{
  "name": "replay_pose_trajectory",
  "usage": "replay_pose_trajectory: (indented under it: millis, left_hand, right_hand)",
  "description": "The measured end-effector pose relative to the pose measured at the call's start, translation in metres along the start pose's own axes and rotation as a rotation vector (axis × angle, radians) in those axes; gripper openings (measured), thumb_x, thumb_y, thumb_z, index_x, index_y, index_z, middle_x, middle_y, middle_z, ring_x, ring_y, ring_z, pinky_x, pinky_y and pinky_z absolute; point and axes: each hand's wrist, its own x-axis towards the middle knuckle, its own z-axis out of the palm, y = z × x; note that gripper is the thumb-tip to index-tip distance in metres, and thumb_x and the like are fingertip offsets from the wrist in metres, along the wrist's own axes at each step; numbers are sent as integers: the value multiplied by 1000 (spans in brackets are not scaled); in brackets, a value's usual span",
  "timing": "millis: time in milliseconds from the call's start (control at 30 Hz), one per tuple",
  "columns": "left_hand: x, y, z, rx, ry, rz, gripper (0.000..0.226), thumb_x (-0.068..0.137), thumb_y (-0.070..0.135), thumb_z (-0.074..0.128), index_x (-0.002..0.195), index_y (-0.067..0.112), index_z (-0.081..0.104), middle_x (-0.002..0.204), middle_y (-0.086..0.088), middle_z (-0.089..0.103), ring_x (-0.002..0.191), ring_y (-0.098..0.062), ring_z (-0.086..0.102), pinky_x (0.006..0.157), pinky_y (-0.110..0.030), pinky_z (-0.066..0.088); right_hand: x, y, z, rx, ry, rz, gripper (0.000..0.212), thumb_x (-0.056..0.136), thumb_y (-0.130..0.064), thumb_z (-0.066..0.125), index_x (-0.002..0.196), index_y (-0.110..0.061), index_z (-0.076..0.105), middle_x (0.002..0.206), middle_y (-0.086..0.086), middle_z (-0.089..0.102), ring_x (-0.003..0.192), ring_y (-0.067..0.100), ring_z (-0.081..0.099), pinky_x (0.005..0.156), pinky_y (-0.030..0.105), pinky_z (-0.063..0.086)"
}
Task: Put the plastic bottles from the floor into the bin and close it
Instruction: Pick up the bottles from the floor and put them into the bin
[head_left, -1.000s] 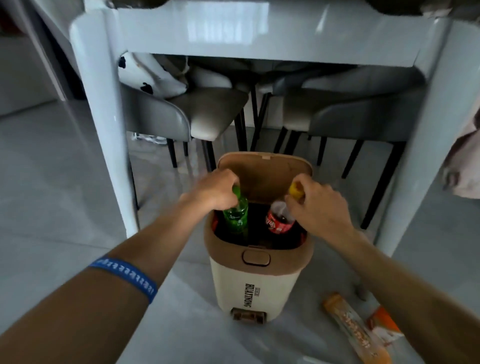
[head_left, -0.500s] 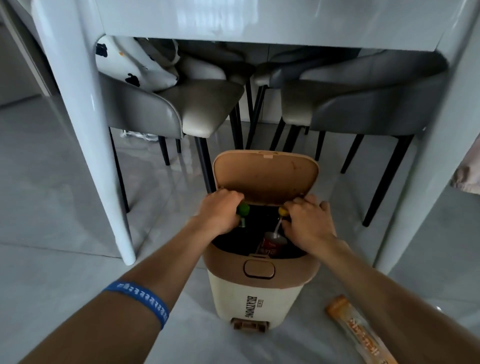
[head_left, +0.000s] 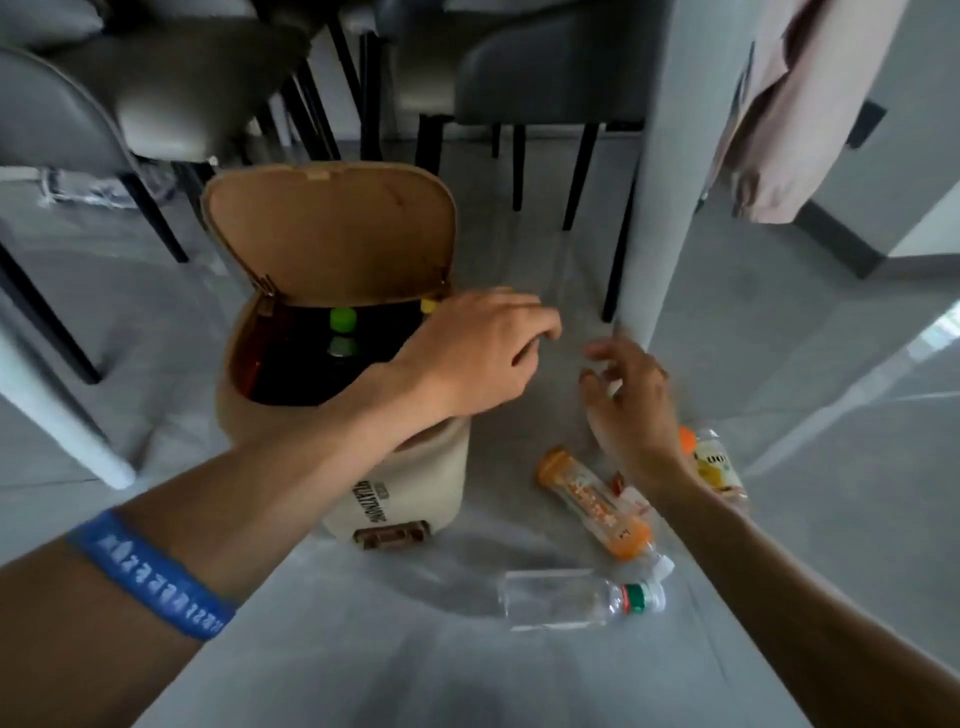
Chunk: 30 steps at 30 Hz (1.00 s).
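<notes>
Bottles (head_left: 592, 501) on floor; one part-hidden behind right wrist.

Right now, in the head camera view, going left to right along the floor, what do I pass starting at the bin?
Beige plastic bin with its lid up → orange-capped bottle with an orange label, lying down → clear bottle with a green and red neck band → orange-capped bottle with a yellow label.
</notes>
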Motion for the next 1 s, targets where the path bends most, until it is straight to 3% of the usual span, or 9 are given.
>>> replay_pose_trajectory:
  millis: [67,167,300,400,500,600,700,833,1000]
  left_hand:
    - [1,38,39,-19,-127,95,22,89,14,56,108,17,68,104,-4,71,98,-26,64,79,-34,49]
    - [-20,77,118,44,-479,15,30,86,22,60,115,17,64,118,-8,69,111,-30,61,90,-36,45]
    - [-80,96,213,33,-845,-123,60,89,40,62,141,15,44,136,-14,58,118,-35,57,95,-42,44]
    - [-104,89,241,75,-830,-136,72,89,51,60,148,22,32,137,-12,57,118,-34,58,95,-42,46]
    - [-102,76,234,49,-829,-197,68,82,38,70,140,23,37,127,-11,62,112,-32,59,87,-37,49]
    - [-92,64,202,37,-853,-239,79,74,24,77,140,20,33,124,-13,60,110,-32,58,78,-35,48]
    - [-78,48,158,11,-925,-160,109,69,31,81,154,23,14,141,-9,44,126,-29,47,96,-38,48]
    - [-45,34,85,-218,-822,-142,94,63,36,80,146,30,36,127,1,44,118,-21,49,99,-34,46]
    - [4,33,-18,-699,-509,-193,80,70,5,80,138,22,43,125,3,59,115,-12,58,96,-24,49]
  right_hand:
    - [-27,40,-12,-59,-46,138,21,84,-26,56,103,-28,64,102,-1,70,87,23,67,75,42,55]
    - [-73,86,-22,-216,-126,150,15,85,-25,55,98,-24,62,102,2,70,82,26,66,63,34,49]
    - [-114,126,-23,-429,-370,209,38,90,-27,59,127,-20,52,130,6,62,100,26,64,69,32,49]
    - [-119,149,-16,-545,-538,338,61,91,-39,58,145,-23,34,134,7,57,100,26,60,72,34,52]
    - [-117,167,-8,-446,-580,532,49,93,-38,56,136,-23,39,113,4,62,79,15,59,60,27,51]
    - [-120,176,-1,-344,-643,631,37,93,-39,56,126,-27,45,103,0,61,77,13,62,63,29,58]
    - [-126,175,2,-346,-586,549,28,93,-40,55,120,-33,52,112,0,68,76,13,63,61,30,58]
    - [-118,134,-6,-188,-491,328,25,93,-28,59,117,-30,61,108,0,72,73,10,58,57,23,44]
    - [-73,47,-30,-65,-227,85,11,86,-26,67,96,-26,62,81,-7,62,65,9,54,54,23,38]
